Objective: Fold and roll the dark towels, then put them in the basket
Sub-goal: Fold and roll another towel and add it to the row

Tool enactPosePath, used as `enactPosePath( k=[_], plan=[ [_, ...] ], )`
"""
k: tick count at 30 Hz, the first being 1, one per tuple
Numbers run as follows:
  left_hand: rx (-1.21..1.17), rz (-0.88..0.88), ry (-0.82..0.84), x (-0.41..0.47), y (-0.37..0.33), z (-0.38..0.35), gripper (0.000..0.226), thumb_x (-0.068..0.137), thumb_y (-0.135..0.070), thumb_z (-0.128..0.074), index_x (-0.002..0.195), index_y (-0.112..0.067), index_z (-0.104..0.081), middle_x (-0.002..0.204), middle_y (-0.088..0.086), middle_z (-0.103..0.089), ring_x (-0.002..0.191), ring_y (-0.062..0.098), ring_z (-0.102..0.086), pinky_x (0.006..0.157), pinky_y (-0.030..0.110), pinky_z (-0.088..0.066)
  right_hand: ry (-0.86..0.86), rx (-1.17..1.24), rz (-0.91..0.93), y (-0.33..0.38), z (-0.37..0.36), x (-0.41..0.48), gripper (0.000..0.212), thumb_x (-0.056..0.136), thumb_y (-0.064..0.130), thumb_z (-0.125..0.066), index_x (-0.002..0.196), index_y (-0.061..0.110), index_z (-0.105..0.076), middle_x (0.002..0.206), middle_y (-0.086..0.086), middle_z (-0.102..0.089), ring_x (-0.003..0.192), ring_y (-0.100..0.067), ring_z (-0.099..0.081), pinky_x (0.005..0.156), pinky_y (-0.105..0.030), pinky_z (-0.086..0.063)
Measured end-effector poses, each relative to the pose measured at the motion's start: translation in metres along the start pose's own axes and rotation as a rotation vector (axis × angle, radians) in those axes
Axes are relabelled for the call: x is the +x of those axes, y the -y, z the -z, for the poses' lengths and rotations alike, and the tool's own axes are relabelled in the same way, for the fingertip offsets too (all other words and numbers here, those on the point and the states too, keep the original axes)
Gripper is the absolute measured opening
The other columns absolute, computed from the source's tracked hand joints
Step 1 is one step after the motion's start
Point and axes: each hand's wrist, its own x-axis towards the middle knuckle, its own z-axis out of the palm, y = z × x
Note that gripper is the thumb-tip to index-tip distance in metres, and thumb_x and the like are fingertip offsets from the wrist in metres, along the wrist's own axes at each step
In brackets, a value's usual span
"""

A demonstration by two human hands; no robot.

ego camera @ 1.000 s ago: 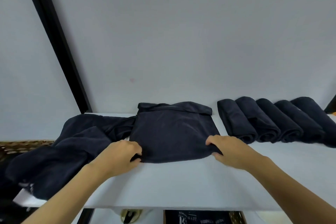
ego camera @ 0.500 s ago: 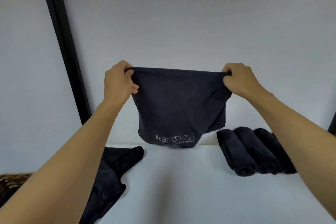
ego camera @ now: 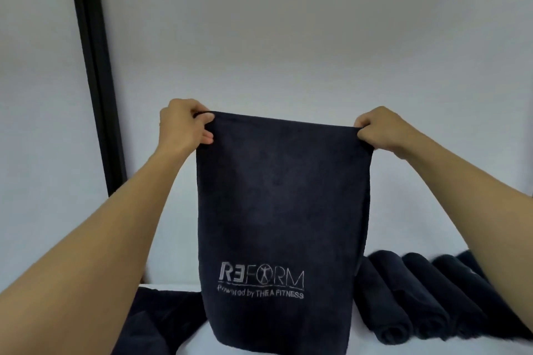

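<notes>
A dark towel (ego camera: 282, 204) hangs full length in front of me, its stitched REFORM logo near the lower end. My left hand (ego camera: 184, 124) grips its top left corner and my right hand (ego camera: 380, 130) grips its top right corner, both raised above the white table (ego camera: 259, 346). The towel's bottom edge reaches down to the table surface. Several rolled dark towels (ego camera: 403, 302) lie side by side on the table to the right. A heap of unfolded dark towels (ego camera: 155, 323) lies at the lower left, partly hidden by my left arm. The basket is out of view.
A plain light wall (ego camera: 288, 37) fills the background. A black vertical frame (ego camera: 95, 81) runs down the left side behind the table.
Both hands lifted the folded towel off the table, raised it higher and let it drop open to full length. My view tilted upward, so the basket left the frame.
</notes>
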Motion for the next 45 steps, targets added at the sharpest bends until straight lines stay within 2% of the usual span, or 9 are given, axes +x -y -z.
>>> enactPosePath(
  k=[7, 9, 16, 22, 29, 32, 37, 42, 45],
  plan=[
    [-0.006, 0.074, 0.047, 0.028, 0.003, -0.022, 0.001, 0.091, -0.007, -0.064, 0.09, -0.008, -0.064, 0.082, 0.013, -0.066, 0.058, 0.029, -0.071, 0.063, 0.038, -0.061, -0.148, 0.203, -0.147, -0.008, -0.015, 0.035, 0.031, 0.07, -0.01, -0.033, 0.067, 0.005, -0.06, 0.079, -0.014, -0.062, 0.075, -0.033, -0.063, 0.059, -0.035, -0.049],
    [-0.061, 0.1, 0.048, 0.033, 0.004, -0.028, 0.002, 0.093, -0.006, -0.061, 0.092, -0.008, -0.06, 0.086, 0.013, -0.064, 0.063, 0.028, -0.071, 0.059, 0.034, -0.061, -0.234, 0.253, -0.089, -0.01, -0.021, 0.044, 0.04, 0.07, -0.012, -0.032, 0.065, 0.012, -0.064, 0.079, -0.008, -0.066, 0.077, -0.028, -0.066, 0.07, -0.036, -0.059],
    [-0.227, 0.086, 0.207, -0.006, 0.027, -0.004, 0.013, 0.092, -0.008, -0.063, 0.08, -0.013, -0.063, 0.084, 0.007, -0.065, 0.067, 0.02, -0.066, 0.075, 0.029, -0.059, -0.268, 0.303, 0.03, -0.018, -0.03, 0.008, 0.042, 0.063, -0.006, -0.029, 0.063, 0.019, -0.062, 0.074, 0.003, -0.062, 0.074, -0.014, -0.055, 0.06, -0.025, -0.043],
    [0.039, 0.143, 0.613, -0.126, 0.068, 0.031, 0.007, 0.09, -0.008, -0.065, 0.085, -0.008, -0.07, 0.079, 0.004, -0.071, 0.066, 0.006, -0.061, 0.066, 0.016, -0.05, 0.227, 0.205, 0.046, -0.06, -0.054, -0.101, 0.037, 0.077, -0.012, -0.032, 0.063, 0.009, -0.059, 0.057, 0.003, -0.055, 0.049, -0.003, -0.045, 0.052, -0.021, -0.036],
    [0.084, 0.329, 1.16, -0.278, 0.133, 0.054, 0.018, 0.087, -0.01, -0.069, 0.074, -0.022, -0.071, 0.077, -0.001, -0.071, 0.074, 0.009, -0.064, 0.075, 0.018, -0.048, 0.831, -0.076, 0.061, -0.137, -0.109, -0.234, 0.043, 0.077, -0.007, -0.05, 0.068, 0.033, -0.061, 0.069, 0.013, -0.061, 0.061, 0.0, -0.05, 0.06, -0.015, -0.039],
    [0.084, 0.354, 1.259, -0.299, 0.139, 0.058, 0.016, 0.087, -0.011, -0.068, 0.075, -0.021, -0.07, 0.074, -0.004, -0.067, 0.072, 0.006, -0.059, 0.074, 0.019, -0.045, 0.98, -0.101, 0.027, -0.151, -0.112, -0.264, 0.047, 0.074, -0.009, -0.049, 0.072, 0.036, -0.06, 0.073, 0.023, -0.061, 0.068, 0.001, -0.055, 0.063, -0.015, -0.043],
    [0.162, 0.398, 1.501, -0.301, 0.135, 0.058, 0.01, 0.086, -0.022, -0.069, 0.077, -0.027, -0.071, 0.073, -0.011, -0.067, 0.07, -0.002, -0.057, 0.067, 0.014, -0.041, 1.18, -0.067, -0.002, -0.145, -0.11, -0.273, 0.052, 0.069, -0.009, -0.041, 0.07, 0.039, -0.063, 0.074, 0.016, -0.065, 0.069, -0.001, -0.058, 0.065, -0.018, -0.045],
    [0.14, 0.421, 1.524, -0.292, 0.142, 0.031, 0.008, 0.087, -0.023, -0.069, 0.083, -0.018, -0.074, 0.076, -0.011, -0.068, 0.072, 0.003, -0.059, 0.069, 0.019, -0.047, 1.258, -0.1, -0.091, -0.133, -0.122, -0.265, 0.034, 0.081, 0.005, -0.047, 0.092, 0.027, -0.072, 0.097, 0.0, -0.072, 0.09, -0.016, -0.067, 0.079, -0.033, -0.055],
    [0.143, 0.387, 1.184, -0.275, 0.162, -0.01, 0.006, 0.089, -0.024, -0.068, 0.086, -0.021, -0.072, 0.082, -0.011, -0.071, 0.07, 0.01, -0.064, 0.067, 0.027, -0.056, 0.999, 0.034, -0.213, -0.128, -0.14, -0.235, 0.017, 0.094, 0.007, -0.053, 0.098, 0.014, -0.068, 0.095, -0.003, -0.07, 0.079, -0.011, -0.068, 0.064, -0.025, -0.057]
  ],
)
